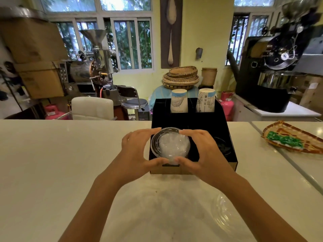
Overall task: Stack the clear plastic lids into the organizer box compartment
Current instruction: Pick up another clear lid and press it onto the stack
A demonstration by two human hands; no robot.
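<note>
A stack of clear plastic lids [170,145] sits over the front left compartment of the black organizer box [225,130]. My left hand [138,151] grips the stack from the left and my right hand [201,151] grips it from the right, thumbs meeting at its near edge. A few more clear lids [222,213] lie loose on the white counter at the lower right, hard to make out. The front right compartment [222,145] holds something dark and round.
Two stacks of paper cups [179,101] [205,100] stand in the box's rear compartments. A woven tray with green packets [293,138] rests on the counter at the right. A white chair, a stool and coffee roasters stand beyond the counter's far edge.
</note>
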